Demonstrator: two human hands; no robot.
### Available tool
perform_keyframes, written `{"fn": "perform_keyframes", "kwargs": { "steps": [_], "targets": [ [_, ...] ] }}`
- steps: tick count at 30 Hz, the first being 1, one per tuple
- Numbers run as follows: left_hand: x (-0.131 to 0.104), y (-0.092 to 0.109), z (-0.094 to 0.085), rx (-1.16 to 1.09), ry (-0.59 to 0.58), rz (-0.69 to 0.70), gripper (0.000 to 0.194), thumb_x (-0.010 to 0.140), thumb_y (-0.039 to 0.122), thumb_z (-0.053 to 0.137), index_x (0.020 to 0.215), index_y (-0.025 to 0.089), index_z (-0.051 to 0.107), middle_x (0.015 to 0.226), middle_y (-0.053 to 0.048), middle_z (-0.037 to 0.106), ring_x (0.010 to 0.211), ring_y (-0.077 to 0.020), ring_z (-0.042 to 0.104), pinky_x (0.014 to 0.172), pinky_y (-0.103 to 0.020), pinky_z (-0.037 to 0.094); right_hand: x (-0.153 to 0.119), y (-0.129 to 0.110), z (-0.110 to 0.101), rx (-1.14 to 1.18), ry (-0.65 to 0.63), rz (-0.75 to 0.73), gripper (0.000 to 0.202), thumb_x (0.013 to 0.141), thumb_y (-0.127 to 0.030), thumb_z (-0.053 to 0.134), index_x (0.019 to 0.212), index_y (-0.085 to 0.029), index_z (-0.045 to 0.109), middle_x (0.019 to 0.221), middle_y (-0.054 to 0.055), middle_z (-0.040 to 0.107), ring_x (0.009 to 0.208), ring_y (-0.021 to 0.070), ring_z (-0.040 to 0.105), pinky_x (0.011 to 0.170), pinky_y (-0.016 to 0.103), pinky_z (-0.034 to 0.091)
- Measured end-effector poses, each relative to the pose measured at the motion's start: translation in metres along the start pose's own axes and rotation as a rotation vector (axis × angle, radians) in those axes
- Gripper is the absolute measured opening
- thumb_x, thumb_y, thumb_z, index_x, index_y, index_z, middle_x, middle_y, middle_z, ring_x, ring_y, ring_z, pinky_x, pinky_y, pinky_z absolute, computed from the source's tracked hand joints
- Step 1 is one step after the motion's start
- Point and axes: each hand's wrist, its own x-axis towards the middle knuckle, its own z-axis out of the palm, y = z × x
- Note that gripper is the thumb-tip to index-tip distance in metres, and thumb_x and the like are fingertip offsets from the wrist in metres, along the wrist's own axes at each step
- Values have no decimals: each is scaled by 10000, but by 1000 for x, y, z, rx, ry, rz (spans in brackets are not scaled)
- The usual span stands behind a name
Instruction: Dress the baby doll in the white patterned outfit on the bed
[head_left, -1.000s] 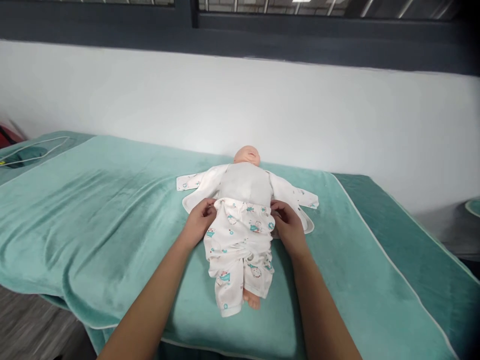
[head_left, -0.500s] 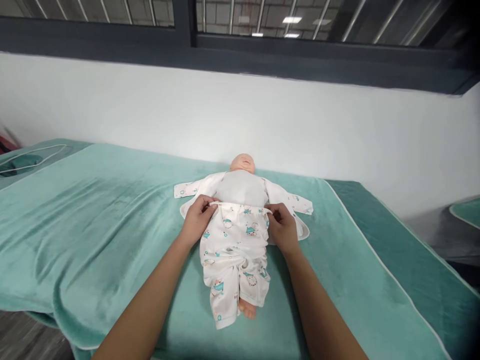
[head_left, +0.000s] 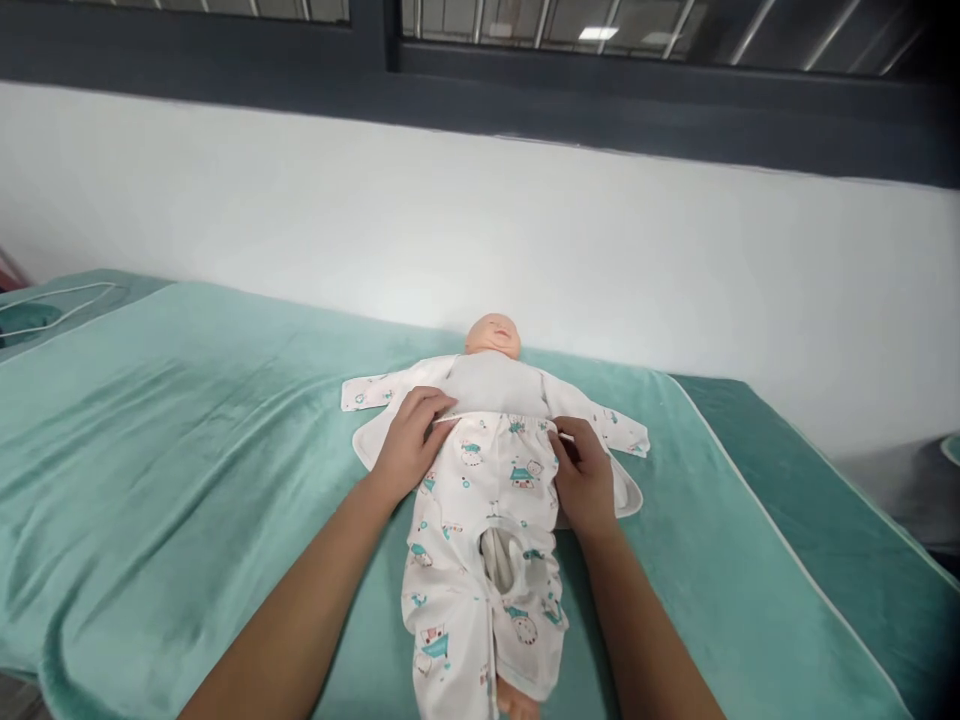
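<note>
A baby doll [head_left: 491,336] lies on its back, its head toward the wall. It wears white printed baby pants [head_left: 487,465] with an opening at the crotch, and a white jacket [head_left: 626,485] spread open under it with the sleeves out to both sides. My left hand [head_left: 412,440] is at the left end of the waistband, thumb below its edge and fingers above. At the other end, my right hand [head_left: 583,470] pinches the waistband. One foot [head_left: 517,700] of the doll shows below the right pant leg; the other is not visible.
A light green plush blanket [head_left: 247,400] with soft folds covers the bed surface. Darker green padding [head_left: 780,460] shows at the right. Behind stand a white wall [head_left: 300,220] and a dark window frame [head_left: 465,95]. A white cord-like loop [head_left: 56,300] is at far left.
The pants have been drawn straighter and smoother along the doll, and the crotch opening now shows wide. My left thumb and fingers have spread somewhat. The view has moved closer.
</note>
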Motion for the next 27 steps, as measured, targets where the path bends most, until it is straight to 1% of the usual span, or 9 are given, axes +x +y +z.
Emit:
{"fn": "perform_keyframes", "kwargs": {
  "steps": [3, 8, 12, 14, 17, 20, 22, 24, 27],
  "targets": [
    [9, 5, 0, 50, -24, 4, 171, 995, 328, 490, 1011, 217, 619, 1051, -61, 649, 1012, -193, 605, 913, -334, 468, 3, -1, 1, -74, -3, -6, 207, 922, -421, 568, 978, -232, 630, 910, 35, 668, 862, 207, 601, 794, 340, 466],
    [36, 1, 7, 69, -14, -231, 184, 984, 371, 481, 949, 226, 588, 852, -6, 658, 804, -183, 602, 749, -301, 446, 25, 1, 7, -56, 10, 129, 231, 892, -459, 586, 911, -229, 607, 847, 18, 664, 817, 203, 583, 750, 331, 441],
    [50, -12, 15, -116, 77, -423, 206, 953, 397, 513, 857, 220, 549, 725, 31, 573, 713, -159, 542, 673, -272, 410, 42, 5, 14, 234, -43, 347, 274, 804, -485, 655, 812, -225, 571, 712, -12, 588, 662, 172, 512, 625, 305, 403],
    [48, -16, 16, -194, 69, -475, 223, 949, 415, 519, 849, 217, 546, 712, 36, 543, 693, -152, 517, 649, -268, 396, 43, 7, 17, 408, -98, 456, 314, 760, -503, 694, 797, -227, 548, 672, -25, 550, 596, 156, 469, 570, 294, 382],
    [42, -15, 14, -148, 4, -384, 230, 958, 423, 517, 858, 220, 558, 755, 20, 555, 716, -158, 512, 679, -286, 405, 39, 7, 17, 417, -110, 437, 325, 777, -524, 693, 816, -236, 549, 689, -29, 537, 590, 149, 444, 560, 285, 373],
    [41, -11, 8, -67, -37, -172, 190, 959, 393, 535, 893, 219, 569, 943, -41, 601, 900, -194, 552, 817, -322, 445, 36, 5, 14, 292, -119, 296, 303, 834, -531, 648, 831, -242, 555, 739, -22, 526, 642, 153, 439, 594, 277, 377],
    [43, -8, 5, -58, -64, -82, 143, 957, 360, 552, 940, 219, 569, 1050, -73, 595, 1022, -211, 548, 908, -343, 447, 37, 4, 10, 248, -161, 205, 273, 831, -487, 672, 843, -241, 555, 793, -14, 523, 707, 158, 457, 644, 273, 392],
    [45, -7, 4, -45, -97, -46, 107, 961, 325, 551, 977, 220, 564, 1081, -78, 590, 1061, -211, 547, 946, -348, 441, 41, 3, 6, 242, -222, 133, 258, 813, -425, 711, 829, -235, 537, 863, -5, 523, 777, 160, 470, 700, 271, 401],
    [47, -7, 4, 8, -129, -26, 86, 972, 298, 530, 972, 218, 561, 1063, -68, 602, 1025, -199, 565, 915, -330, 441, 47, 2, 0, 245, -333, 93, 283, 818, -382, 719, 786, -229, 483, 904, -2, 506, 817, 159, 458, 733, 272, 396]
  ]
}}
